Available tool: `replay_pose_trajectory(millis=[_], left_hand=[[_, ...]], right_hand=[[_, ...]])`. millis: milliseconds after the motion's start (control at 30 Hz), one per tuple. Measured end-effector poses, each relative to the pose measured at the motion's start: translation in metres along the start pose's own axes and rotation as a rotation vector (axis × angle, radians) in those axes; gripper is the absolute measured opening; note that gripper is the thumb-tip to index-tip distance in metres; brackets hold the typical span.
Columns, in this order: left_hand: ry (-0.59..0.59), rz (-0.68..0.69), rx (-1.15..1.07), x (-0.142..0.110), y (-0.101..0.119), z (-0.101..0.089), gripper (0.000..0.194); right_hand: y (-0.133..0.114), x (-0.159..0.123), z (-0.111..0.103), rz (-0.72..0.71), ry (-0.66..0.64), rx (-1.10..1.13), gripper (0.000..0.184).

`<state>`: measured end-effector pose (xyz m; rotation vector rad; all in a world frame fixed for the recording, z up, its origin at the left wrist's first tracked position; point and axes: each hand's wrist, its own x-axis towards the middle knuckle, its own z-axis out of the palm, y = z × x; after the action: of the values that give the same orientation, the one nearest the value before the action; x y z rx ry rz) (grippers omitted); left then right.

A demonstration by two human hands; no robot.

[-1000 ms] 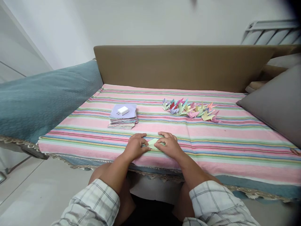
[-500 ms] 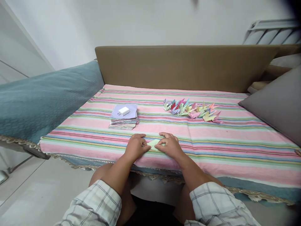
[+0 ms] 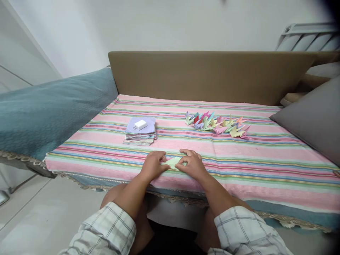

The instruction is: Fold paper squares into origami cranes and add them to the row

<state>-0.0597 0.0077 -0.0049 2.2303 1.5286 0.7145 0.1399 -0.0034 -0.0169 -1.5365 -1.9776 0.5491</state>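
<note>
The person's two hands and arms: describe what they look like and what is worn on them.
A loose white fabric left sleeve with a thin dark grid check and a matching right sleeve both end well above the wrists. The ungloved left hand and ungloved right hand show no watch or bracelet.

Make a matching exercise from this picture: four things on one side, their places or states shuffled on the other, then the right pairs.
1. green paper
2. plug
3. origami
4. pillow

A. grey, at the picture's right edge
B. on top of the stack
C. between the left hand and right hand
D. many colours, in a cluster

Pairs: 1-C, 2-B, 3-D, 4-A
</note>
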Motion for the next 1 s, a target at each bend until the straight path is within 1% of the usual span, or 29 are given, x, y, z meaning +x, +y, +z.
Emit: replay_pose_trajectory(millis=[133,200,300,433,533,633,767,1000], left_hand=[[0.009,-0.036,-0.019,0.001,0.001,-0.003,0.015],[0.001,-0.039,0.020,0.001,0.001,-0.004,0.016],[-0.014,-0.051,0.064,0.002,0.002,-0.005,0.013],[-0.026,-0.091,0.117,0.006,0.003,-0.005,0.015],[-0.036,-0.116,0.177,0.011,0.004,-0.005,0.016],[-0.033,-0.104,0.216,0.014,0.004,-0.005,0.017],[-0.038,-0.076,0.231,0.015,0.004,-0.005,0.019],[-0.093,-0.106,0.240,0.015,0.005,-0.006,0.018]], right_hand=[[-0.001,-0.002,-0.001,-0.025,0.015,-0.002,0.009],[-0.001,-0.003,-0.001,-0.031,0.020,-0.001,0.009],[0.000,-0.003,-0.001,-0.048,0.023,0.000,0.010],[0.001,-0.004,-0.001,-0.060,0.018,-0.005,0.010],[0.001,-0.003,0.000,-0.062,0.025,-0.011,0.015],[-0.001,-0.003,0.000,-0.039,0.036,-0.018,0.019],[-0.004,-0.002,0.001,-0.011,0.039,-0.021,0.016],[-0.007,-0.002,0.003,-0.004,0.053,-0.030,0.014]])
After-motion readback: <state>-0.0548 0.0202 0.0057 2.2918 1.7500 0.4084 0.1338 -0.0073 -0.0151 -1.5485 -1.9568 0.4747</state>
